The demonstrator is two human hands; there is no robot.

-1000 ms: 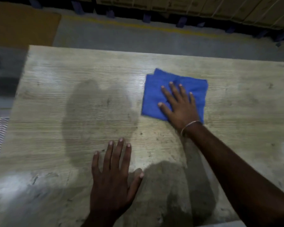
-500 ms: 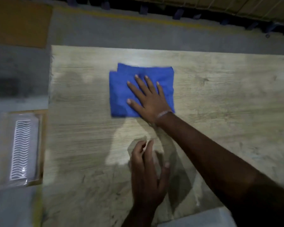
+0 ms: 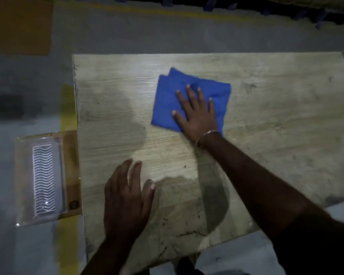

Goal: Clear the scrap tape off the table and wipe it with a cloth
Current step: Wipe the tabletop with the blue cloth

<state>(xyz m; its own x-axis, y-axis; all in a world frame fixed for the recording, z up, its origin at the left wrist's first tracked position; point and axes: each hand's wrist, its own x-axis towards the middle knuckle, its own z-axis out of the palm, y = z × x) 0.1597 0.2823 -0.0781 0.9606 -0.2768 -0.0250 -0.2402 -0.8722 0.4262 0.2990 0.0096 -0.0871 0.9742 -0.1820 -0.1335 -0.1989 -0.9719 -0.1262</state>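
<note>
Pressing flat with fingers spread, the right hand point(image 3: 197, 114) is laid on the folded blue cloth point(image 3: 189, 96), which is pinned to the table point(image 3: 276, 120) beneath the palm and reaches beyond the fingertips and to their left. The cloth's longer side runs roughly across the forearm's line. Nothing is pinched. Nearer the body and leftward, the left hand point(image 3: 127, 197) is rested open on bare wood, well apart. Unwiped surface is judged to lie mostly leftward of the cloth.
</note>
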